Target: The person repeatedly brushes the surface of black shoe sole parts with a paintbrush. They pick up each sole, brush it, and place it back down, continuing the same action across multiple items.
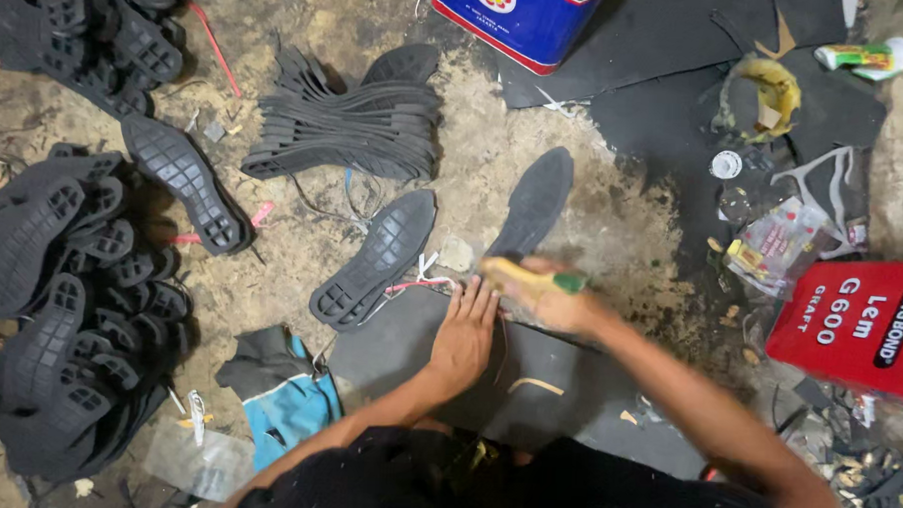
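Right hand (555, 303): closed around a yellow-handled tool with a green tip (531, 279), blurred, its working end hidden.
Left hand (464, 335): fingers spread flat, palm down, pressing a dark rubber sheet (408, 348) on the floor in front of the person.
Nearest sole: a flat black sole (535, 202) lies just beyond the right hand, its near end touching or under the tool; which, the blur hides.
Beside it: a treaded sole (376, 256) lies tread-up, just left of the left hand's fingertips.
Farther out: a fanned stack of thin soles (351, 125); heaps of treaded soles (60, 300) at far left.
Edges: blue tin (515, 21) ahead, red can (854, 323) to the right, blue-grey cloth (282, 388) near left.
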Demonstrator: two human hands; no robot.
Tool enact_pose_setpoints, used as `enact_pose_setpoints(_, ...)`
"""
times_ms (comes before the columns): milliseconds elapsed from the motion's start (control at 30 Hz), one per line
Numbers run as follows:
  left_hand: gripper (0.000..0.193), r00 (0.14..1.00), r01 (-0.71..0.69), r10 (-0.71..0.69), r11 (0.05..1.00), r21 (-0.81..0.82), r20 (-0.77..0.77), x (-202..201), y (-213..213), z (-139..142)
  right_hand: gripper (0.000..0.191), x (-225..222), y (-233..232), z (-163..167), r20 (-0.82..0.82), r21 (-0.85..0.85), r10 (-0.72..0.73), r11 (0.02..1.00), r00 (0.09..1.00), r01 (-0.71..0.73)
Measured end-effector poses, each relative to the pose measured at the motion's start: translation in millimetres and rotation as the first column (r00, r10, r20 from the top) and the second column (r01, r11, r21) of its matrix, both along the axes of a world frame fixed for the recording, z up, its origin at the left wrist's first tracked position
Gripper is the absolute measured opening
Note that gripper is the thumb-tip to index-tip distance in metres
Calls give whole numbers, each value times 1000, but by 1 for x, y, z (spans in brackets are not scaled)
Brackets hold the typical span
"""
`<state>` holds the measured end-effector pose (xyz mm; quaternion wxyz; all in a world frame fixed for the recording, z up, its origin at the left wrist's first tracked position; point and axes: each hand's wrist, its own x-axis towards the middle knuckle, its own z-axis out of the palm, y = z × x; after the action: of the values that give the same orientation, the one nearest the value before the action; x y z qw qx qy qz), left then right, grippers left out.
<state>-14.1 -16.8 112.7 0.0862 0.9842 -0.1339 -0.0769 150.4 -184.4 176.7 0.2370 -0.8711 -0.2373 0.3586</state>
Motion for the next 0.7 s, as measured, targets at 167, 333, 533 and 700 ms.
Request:
enact_pose_setpoints(167, 63, 1000, -15, 16, 998, -66, 25, -3, 2, -7, 40, 54, 3, -4, 304, 194, -456, 889, 836, 415)
enact_pose_setpoints(333, 65, 1000, -16, 15, 994, -107, -16, 0, 0, -7, 40, 64, 13, -27, 578, 204, 235, 885, 781, -418)
enact_pose_setpoints(533, 68, 998, -10, 4, 997, -81, -70, 0, 1, -4, 14, 116, 13, -25, 731, -39, 135, 987, 669, -155)
enact_pose_setpoints(700, 66, 998, 5, -8, 999, -47, -61, 2, 0, -5, 53, 99, 26, -10, 471, 387, 157, 847, 868, -364)
